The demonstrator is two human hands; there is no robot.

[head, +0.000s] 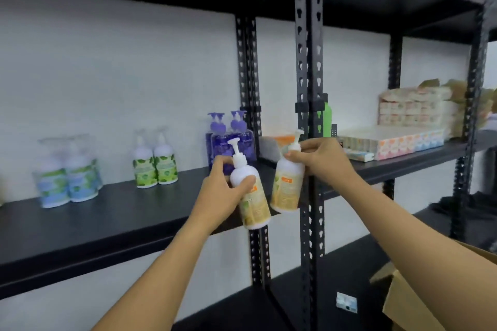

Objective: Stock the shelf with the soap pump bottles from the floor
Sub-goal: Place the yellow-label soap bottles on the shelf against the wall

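My left hand (219, 192) grips a white pump bottle with a yellow-orange label (251, 199) around its shoulder, tilted, just in front of the black shelf's (107, 220) front edge. My right hand (321, 160) holds a second bottle of the same kind (285, 188) by its neck, close to the black upright post (309, 115). Both bottles hang in the air side by side. On the shelf stand two purple pump bottles (228, 140), two green-labelled bottles (154, 162) and a group of blue-labelled bottles (67, 174).
To the right of the post, the neighbouring shelf carries boxes of tissues (390, 141), stacked packs (416, 110) and a green bottle (326, 115). An open cardboard box (414, 301) sits at the lower right. A lower black shelf (336, 277) runs beneath.
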